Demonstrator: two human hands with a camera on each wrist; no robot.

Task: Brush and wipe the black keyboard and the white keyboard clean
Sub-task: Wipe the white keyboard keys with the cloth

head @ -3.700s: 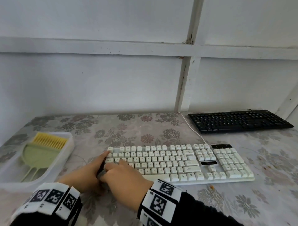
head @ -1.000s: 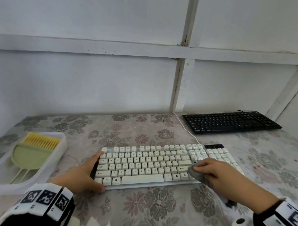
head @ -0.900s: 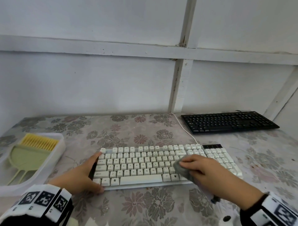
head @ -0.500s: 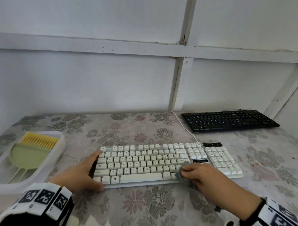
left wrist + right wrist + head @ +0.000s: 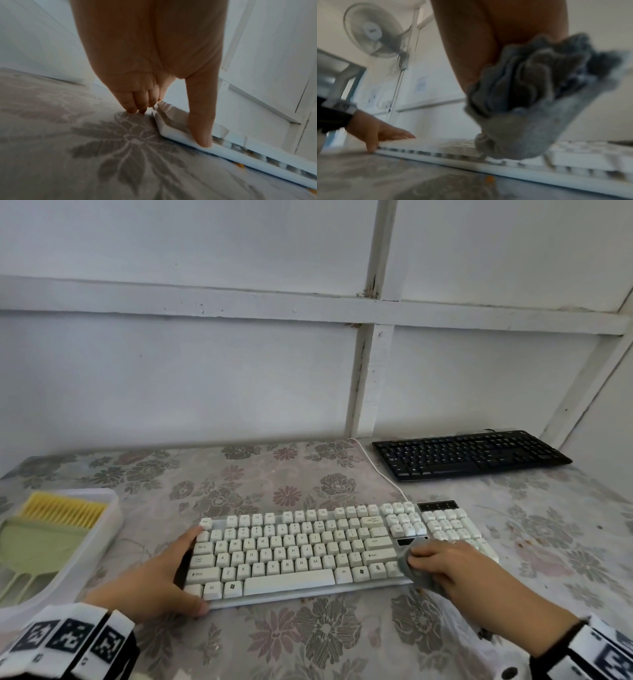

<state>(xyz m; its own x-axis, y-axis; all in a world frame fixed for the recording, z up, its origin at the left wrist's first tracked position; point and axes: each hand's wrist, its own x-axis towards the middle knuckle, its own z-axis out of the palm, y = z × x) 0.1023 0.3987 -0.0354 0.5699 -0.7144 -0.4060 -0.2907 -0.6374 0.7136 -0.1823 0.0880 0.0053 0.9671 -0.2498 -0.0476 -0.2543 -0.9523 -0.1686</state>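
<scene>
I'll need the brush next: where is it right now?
In the head view, the brush lies in the white tray at the table's left edge, left of the white keyboard and the left hand.

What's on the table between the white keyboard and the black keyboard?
Only the thin white cable crosses bare flowered tablecloth between the white keyboard and the black keyboard; the head view shows it.

The right hand has dragged the grey cloth rightward again — toward the arrow keys.
</scene>
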